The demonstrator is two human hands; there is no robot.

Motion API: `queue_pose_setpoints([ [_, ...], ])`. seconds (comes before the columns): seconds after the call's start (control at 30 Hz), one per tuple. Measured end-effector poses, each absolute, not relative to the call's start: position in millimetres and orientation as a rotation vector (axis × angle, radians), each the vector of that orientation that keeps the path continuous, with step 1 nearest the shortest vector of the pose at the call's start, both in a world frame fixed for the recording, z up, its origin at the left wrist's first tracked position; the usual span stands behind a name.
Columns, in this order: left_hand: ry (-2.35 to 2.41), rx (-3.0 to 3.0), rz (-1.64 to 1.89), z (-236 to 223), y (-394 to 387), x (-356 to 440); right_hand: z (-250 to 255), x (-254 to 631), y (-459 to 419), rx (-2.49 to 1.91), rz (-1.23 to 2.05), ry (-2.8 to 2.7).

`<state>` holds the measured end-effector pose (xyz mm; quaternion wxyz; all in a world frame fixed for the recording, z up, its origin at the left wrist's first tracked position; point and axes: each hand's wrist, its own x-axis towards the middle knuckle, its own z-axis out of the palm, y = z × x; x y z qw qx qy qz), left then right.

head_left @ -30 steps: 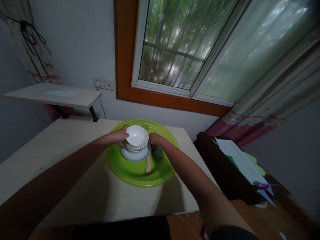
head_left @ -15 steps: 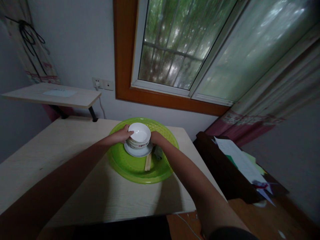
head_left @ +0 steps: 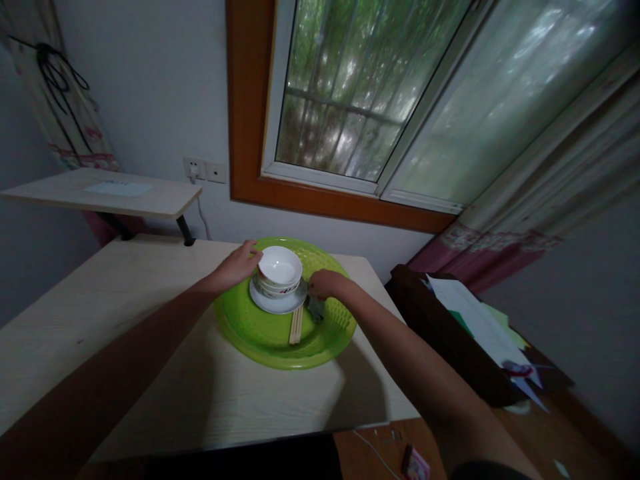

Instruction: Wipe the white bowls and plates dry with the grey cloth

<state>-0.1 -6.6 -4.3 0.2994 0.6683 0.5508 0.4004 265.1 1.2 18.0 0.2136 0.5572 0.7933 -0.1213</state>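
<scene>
A stack of white bowls (head_left: 280,270) with a red pattern stands on a white plate (head_left: 277,305) inside a round green basin (head_left: 265,347) on the pale wooden table (head_left: 150,373). My left hand (head_left: 239,264) lies against the left side of the top bowl, fingers stretched toward its rim. My right hand (head_left: 327,283) is to the right of the stack, apart from it, fingers curled down over a dark grey rag (head_left: 316,309) in the basin. A pair of wooden chopsticks (head_left: 296,327) lies in the basin in front of the plate.
A small raised shelf (head_left: 105,193) stands at the table's back left, below wall sockets (head_left: 204,169). A barred window is behind the table. To the right, a dark cabinet (head_left: 440,340) carries papers (head_left: 480,320). A curtain hangs at the far right.
My right hand has let go of the bowl stack and moved right onto the dark rag. My left hand has loosened on the bowl's side. The view shifted slightly.
</scene>
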Motion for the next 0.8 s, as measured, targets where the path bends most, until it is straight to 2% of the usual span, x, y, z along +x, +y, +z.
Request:
queue_pose_setpoints([
  [0.17,1.414,1.579,1.044,-2.7,-1.9,-3.0,9.4,272.5,-27.5,1.189,-0.670,2.314],
  [0.33,1.451,1.577,0.957,-8.6,-3.3,5.9,-2.4,266.7,-38.5,0.962,-0.524,2.469],
  [0.53,1.412,1.368,0.719,-10.4,-12.4,15.4,0.3,258.0,-56.9,1.032,-0.268,2.482],
  [0.8,1.282,1.395,0.665,-25.4,6.6,13.4,-6.4,259.7,-61.7,0.900,-0.157,2.578],
])
